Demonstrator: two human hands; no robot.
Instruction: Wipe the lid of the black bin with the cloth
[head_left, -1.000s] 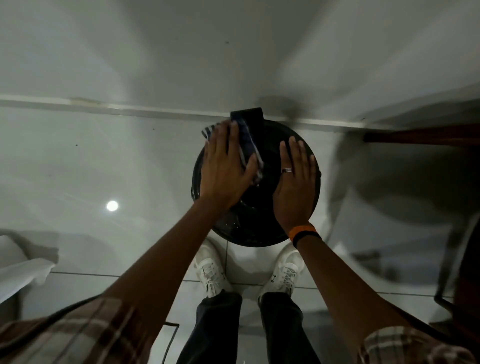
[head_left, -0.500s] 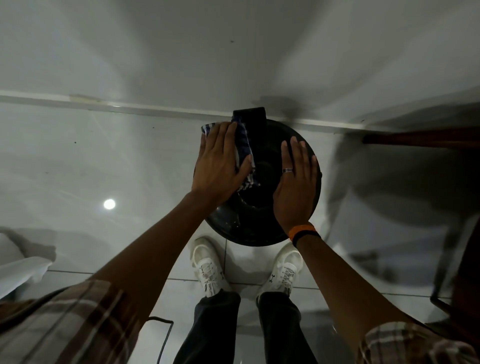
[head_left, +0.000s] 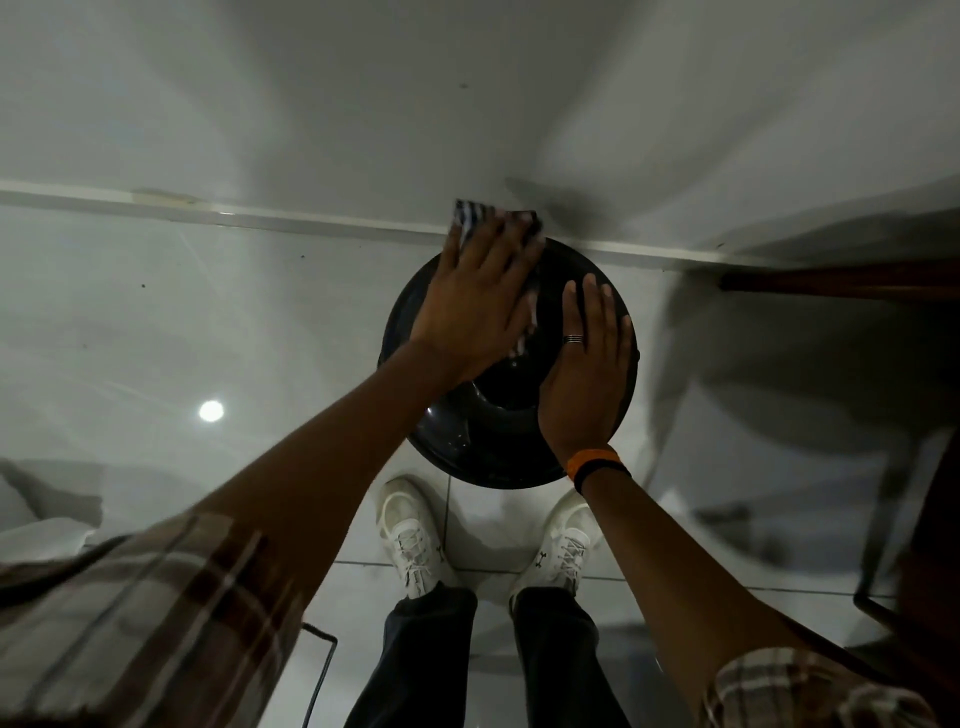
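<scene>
The round black bin lid (head_left: 488, 441) is glossy and sits below me, against the white wall. My left hand (head_left: 475, 301) lies flat on a dark striped cloth (head_left: 470, 218), pressing it onto the far left part of the lid, over the hinge block at the back. The cloth shows beyond my fingertips and beside my thumb. My right hand (head_left: 584, 369) rests flat on the right side of the lid, fingers together, with a ring and an orange wristband.
White floor tiles (head_left: 182, 338) surround the bin, and a white skirting (head_left: 260, 218) runs along the wall behind it. My two white shoes (head_left: 415, 540) stand just before the bin. A dark wooden piece of furniture (head_left: 841, 278) juts in at right. A black cord (head_left: 322, 670) lies lower left.
My left hand has slid the cloth away from me, toward the back of the lid, now covering the hinge block. My right hand has stayed on the lid's right side.
</scene>
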